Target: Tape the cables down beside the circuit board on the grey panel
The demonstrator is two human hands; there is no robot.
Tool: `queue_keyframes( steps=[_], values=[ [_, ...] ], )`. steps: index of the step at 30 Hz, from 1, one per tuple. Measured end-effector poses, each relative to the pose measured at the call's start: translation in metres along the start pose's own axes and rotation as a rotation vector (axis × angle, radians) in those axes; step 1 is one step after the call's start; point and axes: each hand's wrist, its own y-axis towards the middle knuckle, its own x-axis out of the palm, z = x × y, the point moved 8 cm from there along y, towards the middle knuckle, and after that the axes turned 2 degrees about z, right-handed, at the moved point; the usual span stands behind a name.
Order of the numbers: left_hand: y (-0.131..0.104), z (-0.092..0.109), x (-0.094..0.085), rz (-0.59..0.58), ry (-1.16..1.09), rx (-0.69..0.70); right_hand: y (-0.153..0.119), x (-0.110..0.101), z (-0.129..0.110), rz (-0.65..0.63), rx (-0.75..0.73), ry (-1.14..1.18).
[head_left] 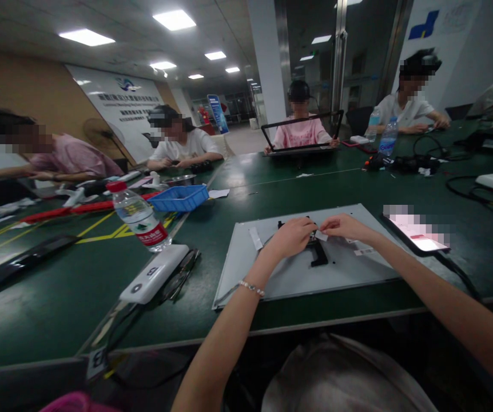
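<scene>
A flat light-grey panel (267, 280), perhaps the back of a screen, lies before me on the green table. On its middle sits a black bracket (319, 254), partly covered by my fingers. My left hand (294, 236), with a beaded bracelet at the wrist, curls its fingers over the bracket's upper part; what they grip is hidden. My right hand (341, 226) pinches a small white piece (321, 235), like a scrap of paper or tape, close to the left fingertips. A white strip (255, 239) lies on the panel's left part, and a printed label (364, 252) on its right.
Right of the panel lies a lit phone (418, 232) with a cable. To the left are a white power bank (155, 274), folded glasses (180, 276), a water bottle (140, 220) and a blue tray (180, 199). Across the table, a person holds a black frame (304, 129); other people sit around.
</scene>
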Motion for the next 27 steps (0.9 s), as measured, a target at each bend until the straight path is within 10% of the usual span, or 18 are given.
queue_keyframes(
  steps=[27],
  values=[
    [0.0, 0.003, 0.004, 0.042, -0.189, 0.055, 0.001, 0.006, -0.003, -0.007, -0.075, -0.098]
  ],
)
